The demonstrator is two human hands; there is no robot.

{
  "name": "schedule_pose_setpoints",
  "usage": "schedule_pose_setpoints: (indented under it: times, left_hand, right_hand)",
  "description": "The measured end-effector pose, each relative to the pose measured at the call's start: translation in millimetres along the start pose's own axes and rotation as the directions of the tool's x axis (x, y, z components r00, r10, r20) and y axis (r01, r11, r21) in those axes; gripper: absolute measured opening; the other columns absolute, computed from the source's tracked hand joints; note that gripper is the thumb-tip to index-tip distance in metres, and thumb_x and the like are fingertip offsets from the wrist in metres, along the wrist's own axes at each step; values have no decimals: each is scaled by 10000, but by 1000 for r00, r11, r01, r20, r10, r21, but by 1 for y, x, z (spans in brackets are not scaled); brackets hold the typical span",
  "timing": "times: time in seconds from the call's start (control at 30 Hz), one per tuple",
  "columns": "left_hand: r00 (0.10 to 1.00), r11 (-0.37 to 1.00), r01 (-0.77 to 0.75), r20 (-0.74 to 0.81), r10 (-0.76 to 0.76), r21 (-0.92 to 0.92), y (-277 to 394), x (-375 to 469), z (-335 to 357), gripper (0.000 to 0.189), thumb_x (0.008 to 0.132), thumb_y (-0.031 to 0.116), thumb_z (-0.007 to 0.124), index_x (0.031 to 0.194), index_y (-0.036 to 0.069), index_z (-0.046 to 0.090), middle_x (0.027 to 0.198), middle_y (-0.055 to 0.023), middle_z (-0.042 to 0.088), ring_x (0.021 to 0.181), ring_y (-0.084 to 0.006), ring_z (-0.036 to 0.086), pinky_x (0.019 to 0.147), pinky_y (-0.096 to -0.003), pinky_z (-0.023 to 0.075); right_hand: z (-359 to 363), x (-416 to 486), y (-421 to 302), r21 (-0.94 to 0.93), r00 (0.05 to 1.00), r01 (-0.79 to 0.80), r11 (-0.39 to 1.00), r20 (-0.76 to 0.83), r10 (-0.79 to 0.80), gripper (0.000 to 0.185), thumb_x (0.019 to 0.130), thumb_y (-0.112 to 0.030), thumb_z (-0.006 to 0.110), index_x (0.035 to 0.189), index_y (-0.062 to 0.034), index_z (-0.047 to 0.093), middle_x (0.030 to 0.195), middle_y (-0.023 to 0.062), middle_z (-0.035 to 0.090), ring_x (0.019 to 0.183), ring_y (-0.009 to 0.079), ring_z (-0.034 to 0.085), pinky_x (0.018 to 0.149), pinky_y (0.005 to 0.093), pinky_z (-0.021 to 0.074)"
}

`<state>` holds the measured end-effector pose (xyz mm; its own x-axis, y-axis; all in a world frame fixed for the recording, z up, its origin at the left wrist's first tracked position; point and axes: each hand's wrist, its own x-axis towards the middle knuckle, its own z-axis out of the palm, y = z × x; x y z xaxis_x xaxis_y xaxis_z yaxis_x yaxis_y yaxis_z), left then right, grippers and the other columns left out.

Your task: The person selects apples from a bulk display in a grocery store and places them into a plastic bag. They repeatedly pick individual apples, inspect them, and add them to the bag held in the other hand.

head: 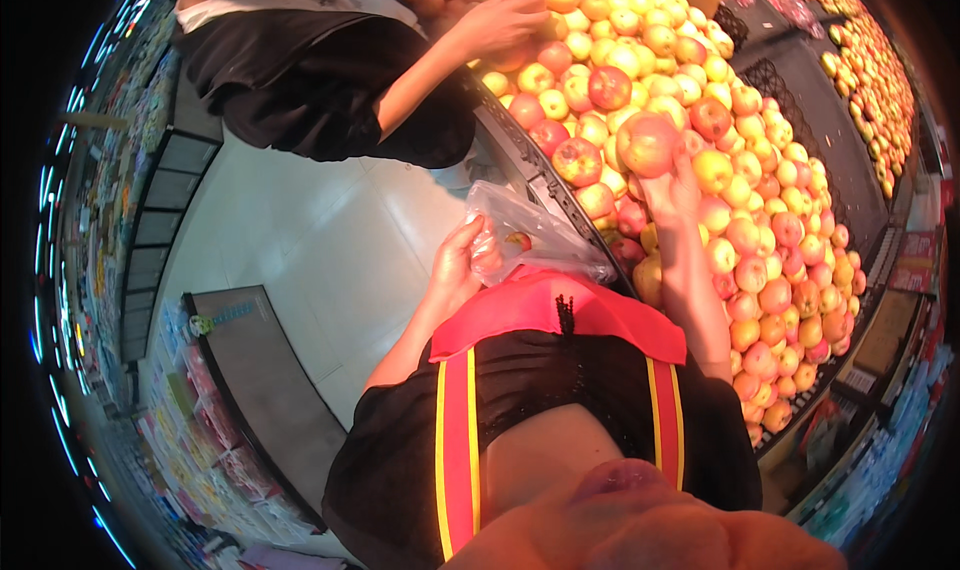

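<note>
A red-and-yellow apple (646, 144) is in my right hand (670, 187), raised over a large heap of apples (750, 232). With my left hand (466, 258) I grip the edge of a clear plastic bag (525, 221) in front of my body. Inside the bag a small red-and-yellow fruit (518, 240) shows through the film. The bag lies against the black rim of the display bin (559, 195). Part of the bag's lower side is hidden by my red apron (517, 307).
Across the bin's near edge, another person in dark clothes (300, 82) reaches a hand (510, 18) into the apples. Stocked shelves (157, 119) and a low display unit (255, 375) stand on the left, around a tiled floor (352, 255). A second apple heap (877, 89) lies at the upper right.
</note>
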<state>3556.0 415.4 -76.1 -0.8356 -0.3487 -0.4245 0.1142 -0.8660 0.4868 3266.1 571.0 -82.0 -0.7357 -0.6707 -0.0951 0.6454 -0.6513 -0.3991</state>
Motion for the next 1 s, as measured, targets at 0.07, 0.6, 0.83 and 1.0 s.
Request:
schedule_pose_setpoints:
  times: [0.07,0.6,0.83,1.0]
  left_hand:
    - [1000,1000,9,-5,-9,-2,-1,0,0,210,1019,226,461,885,69,502,616,18,364,479,-102,303,504,-263,278]
    - [998,999,24,65,-26,27,0,9,6,215,1020,227,456,887,70,517,596,14,368,472,-97,283,509,-263,281]
    - [999,999,33,39,-35,39,0,8,8,215,1018,231,461,886,74,523,598,16,374,472,-97,287,503,-263,279]
    - [997,999,42,71,-43,10,-1,8,7,218,1016,238,470,877,77,519,613,16,390,477,-93,294,502,-260,281]
  right_hand:
    - [3,-2,0,-94,986,-35,995,-167,19,527,986,-291,546,1420,-38,384,1445,166,441,1345,343,421,1131,568,334]
    - [-22,-1,-23,469,986,-134,873,152,70,651,899,-633,517,1310,-129,548,1313,158,565,1189,399,546,877,488,559]
    - [-7,-4,-23,215,985,119,969,-147,-88,711,912,-630,490,1410,-125,447,1428,131,468,1295,376,462,1025,551,426]
    - [20,-18,-18,34,990,143,989,4,-143,834,914,-595,480,1533,-111,202,1548,138,286,1434,349,282,1121,625,263]
